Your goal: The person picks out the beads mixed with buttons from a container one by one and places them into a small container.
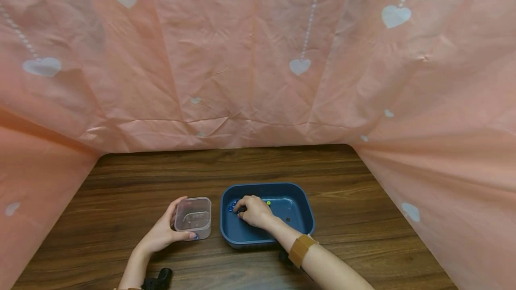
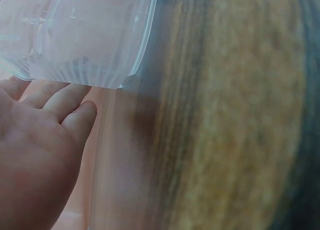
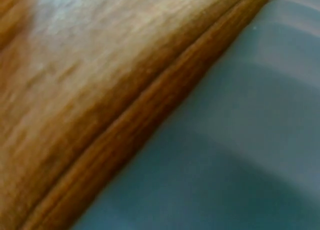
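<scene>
A clear plastic container [image 1: 193, 214] stands upright on the wooden table, left of a blue basin [image 1: 264, 239]. My left hand [image 1: 163, 232] holds the container from its left side, thumb along the near wall and fingers round the far side. In the left wrist view, the fingers [image 2: 62, 99] lie against the container's ribbed wall [image 2: 80, 44]. My right hand [image 1: 254, 211] reaches down into the basin with bent fingers over small dark pieces [image 1: 242, 209]. I cannot tell whether it pinches any. Small blue rings [image 1: 231, 208] lie beside its fingertips.
A small yellow-green piece [image 1: 268, 202] and a brownish piece [image 1: 288, 219] lie on the basin floor. A black wrist camera [image 1: 159, 279] sits by the left forearm, and a brown strap [image 1: 301, 249] circles the right wrist. Pink heart-patterned cloth [image 1: 250, 79] encloses the table's back and sides.
</scene>
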`<action>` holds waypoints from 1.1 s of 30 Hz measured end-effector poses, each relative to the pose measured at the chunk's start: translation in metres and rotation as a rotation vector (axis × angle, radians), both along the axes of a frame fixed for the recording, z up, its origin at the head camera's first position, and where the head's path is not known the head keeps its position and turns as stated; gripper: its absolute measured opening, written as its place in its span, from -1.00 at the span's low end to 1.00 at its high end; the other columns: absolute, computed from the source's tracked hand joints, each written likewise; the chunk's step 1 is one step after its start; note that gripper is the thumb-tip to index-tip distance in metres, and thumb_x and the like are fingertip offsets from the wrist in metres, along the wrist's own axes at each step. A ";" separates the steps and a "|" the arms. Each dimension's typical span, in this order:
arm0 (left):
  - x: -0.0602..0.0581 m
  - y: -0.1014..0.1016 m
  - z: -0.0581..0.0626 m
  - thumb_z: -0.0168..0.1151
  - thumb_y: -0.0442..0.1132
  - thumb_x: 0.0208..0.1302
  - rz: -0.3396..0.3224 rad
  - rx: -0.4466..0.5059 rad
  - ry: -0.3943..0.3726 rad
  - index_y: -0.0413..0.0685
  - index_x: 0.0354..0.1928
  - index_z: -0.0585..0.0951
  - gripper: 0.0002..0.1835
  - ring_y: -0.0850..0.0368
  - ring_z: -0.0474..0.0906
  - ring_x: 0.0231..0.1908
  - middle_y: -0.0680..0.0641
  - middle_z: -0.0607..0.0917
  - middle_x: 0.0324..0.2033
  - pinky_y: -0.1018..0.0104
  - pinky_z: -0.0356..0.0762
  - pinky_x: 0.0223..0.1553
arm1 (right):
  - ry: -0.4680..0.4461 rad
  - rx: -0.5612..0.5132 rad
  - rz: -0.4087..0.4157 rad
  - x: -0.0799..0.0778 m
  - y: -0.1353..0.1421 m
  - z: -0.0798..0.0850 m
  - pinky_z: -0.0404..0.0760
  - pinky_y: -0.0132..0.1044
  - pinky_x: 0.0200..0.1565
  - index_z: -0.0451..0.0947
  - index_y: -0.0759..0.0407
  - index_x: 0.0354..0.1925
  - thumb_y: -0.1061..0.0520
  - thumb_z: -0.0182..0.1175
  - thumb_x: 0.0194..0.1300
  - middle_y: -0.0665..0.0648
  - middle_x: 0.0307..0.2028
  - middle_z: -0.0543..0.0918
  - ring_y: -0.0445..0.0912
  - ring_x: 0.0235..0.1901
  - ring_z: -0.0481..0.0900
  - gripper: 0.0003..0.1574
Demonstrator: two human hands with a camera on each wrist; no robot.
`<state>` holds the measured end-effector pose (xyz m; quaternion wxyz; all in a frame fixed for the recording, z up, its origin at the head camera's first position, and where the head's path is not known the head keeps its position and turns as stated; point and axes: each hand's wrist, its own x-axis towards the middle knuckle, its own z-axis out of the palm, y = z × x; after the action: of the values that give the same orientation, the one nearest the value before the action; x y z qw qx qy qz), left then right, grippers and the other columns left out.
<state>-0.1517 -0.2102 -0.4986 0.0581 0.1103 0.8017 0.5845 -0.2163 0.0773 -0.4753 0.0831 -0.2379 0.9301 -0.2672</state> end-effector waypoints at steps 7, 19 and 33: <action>0.000 0.000 0.000 0.55 -0.35 -0.08 -0.001 0.005 0.004 -0.19 0.45 0.03 0.11 -0.31 0.39 0.18 -0.39 0.28 0.34 0.28 0.46 -0.02 | 0.000 -0.002 -0.003 -0.001 0.000 0.000 0.52 -0.22 -0.15 0.75 -0.02 -0.23 0.22 0.35 0.20 -0.02 -0.15 0.68 -0.06 -0.10 0.56 -0.82; 0.001 0.000 0.001 0.54 -0.32 -0.05 -0.008 -0.016 -0.013 -0.15 0.46 0.02 0.11 -0.30 0.35 0.22 -0.37 0.25 0.36 0.20 0.44 0.02 | -0.024 -0.041 -0.028 0.001 0.002 0.005 0.51 -0.17 -0.14 0.74 -0.03 -0.19 0.20 0.31 0.24 -0.01 -0.13 0.68 -0.06 -0.09 0.55 -0.82; 0.001 0.001 0.003 0.56 -0.33 -0.07 0.007 -0.023 -0.017 -0.15 0.46 0.03 0.11 -0.27 0.35 0.22 -0.37 0.26 0.36 0.22 0.43 0.03 | 0.009 -0.087 -0.033 0.001 0.005 0.013 0.44 -0.27 -0.28 0.74 0.01 -0.19 0.15 0.32 0.25 -0.04 -0.20 0.66 -0.15 -0.26 0.47 -0.85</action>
<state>-0.1503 -0.2089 -0.4958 0.0641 0.1018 0.8082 0.5764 -0.2155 0.0820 -0.4625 0.0639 -0.2272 0.9217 -0.3077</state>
